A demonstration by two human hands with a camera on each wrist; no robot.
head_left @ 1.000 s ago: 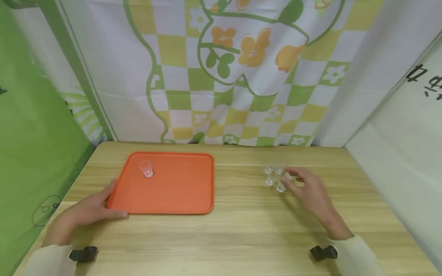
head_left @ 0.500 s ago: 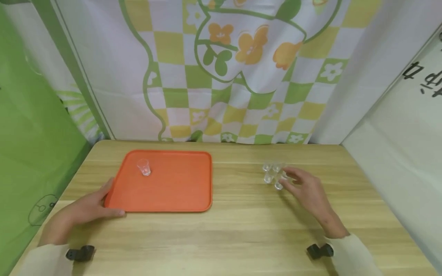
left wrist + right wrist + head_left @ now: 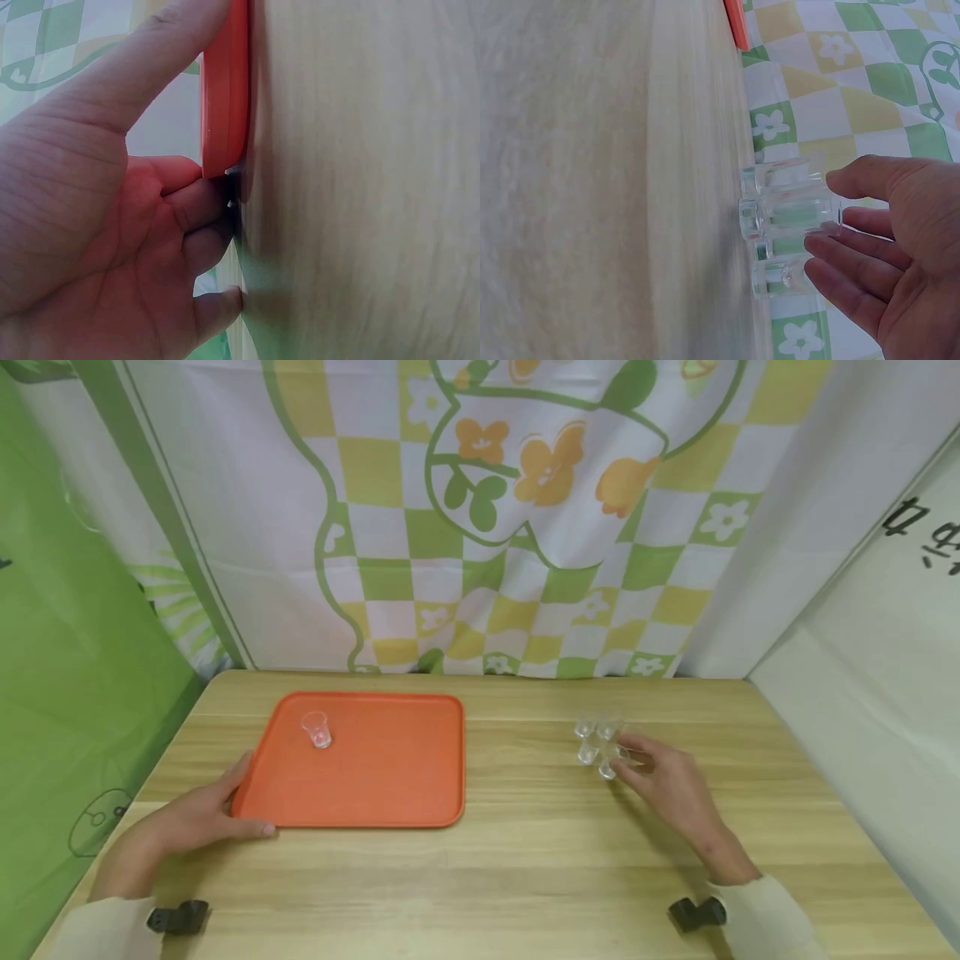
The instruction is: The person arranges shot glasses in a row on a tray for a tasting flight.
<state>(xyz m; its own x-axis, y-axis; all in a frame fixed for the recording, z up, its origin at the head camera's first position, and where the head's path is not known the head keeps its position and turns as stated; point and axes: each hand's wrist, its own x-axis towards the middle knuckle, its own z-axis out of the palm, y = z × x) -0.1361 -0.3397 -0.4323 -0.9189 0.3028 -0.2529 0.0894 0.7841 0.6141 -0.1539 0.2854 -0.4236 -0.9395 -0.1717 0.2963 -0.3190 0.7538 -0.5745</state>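
On the left of the table lies an orange tray (image 3: 375,768), bearing one small clear shot glass (image 3: 317,731) near its back left. My left hand (image 3: 198,814) holds the tray's front left corner, thumb along the front edge, fingers against the left side. Several more shot glasses (image 3: 586,750) stand in a tight cluster at the right. My right hand (image 3: 675,781) has its thumb and fingers round the rim of the nearest shot glass (image 3: 791,214). In the right wrist view the glasses' bases sit at table level, and the fingers partly hide the rims.
The wooden table (image 3: 480,877) ends at the back against a checked, flowered curtain (image 3: 510,568). A green cloth (image 3: 75,635) borders the left side, a white sheet with black writing (image 3: 885,710) the right.
My right hand has come slightly toward me, its thumb and fingertips now lower round the nearest shot glass. My left hand stays at the tray's corner.
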